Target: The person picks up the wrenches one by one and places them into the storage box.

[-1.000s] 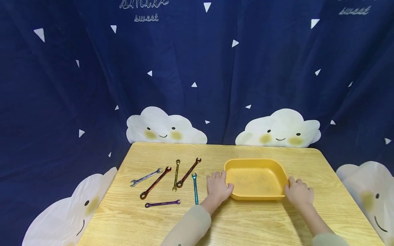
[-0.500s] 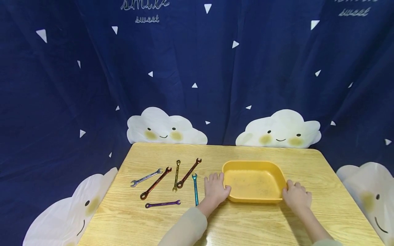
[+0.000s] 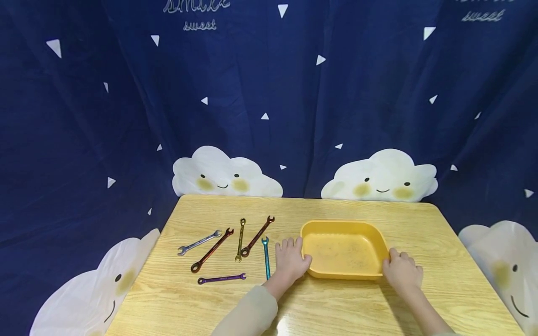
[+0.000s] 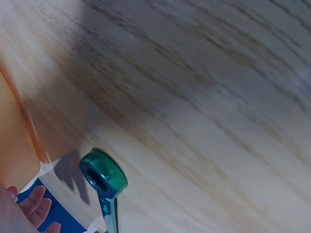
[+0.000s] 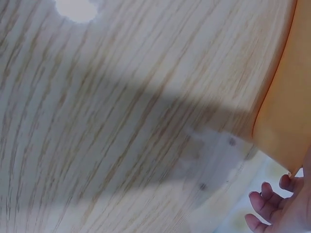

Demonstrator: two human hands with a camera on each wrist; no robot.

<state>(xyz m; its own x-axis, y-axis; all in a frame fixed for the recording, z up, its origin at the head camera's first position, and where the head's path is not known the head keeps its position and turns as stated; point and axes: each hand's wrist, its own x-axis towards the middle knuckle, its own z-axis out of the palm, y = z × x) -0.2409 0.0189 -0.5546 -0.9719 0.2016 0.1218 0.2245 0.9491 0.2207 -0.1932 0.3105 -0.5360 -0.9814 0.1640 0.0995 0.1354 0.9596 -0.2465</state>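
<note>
Yellow tray (image 3: pixel 343 275) farther left than before, smudges (image 3: pixel 329 247) inside, ends in the pinch of both hands (image 3: pixel 291 260) (image 3: pixel 402 273)

"smile sweet" (image 3: pixel 199 24) on blue curtain (image 3: pixel 290 79)

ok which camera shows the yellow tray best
The head view: the yellow tray shows there almost whole, inside and rim. Left and right wrist views each catch only part of its outside at the frame edge.
</note>
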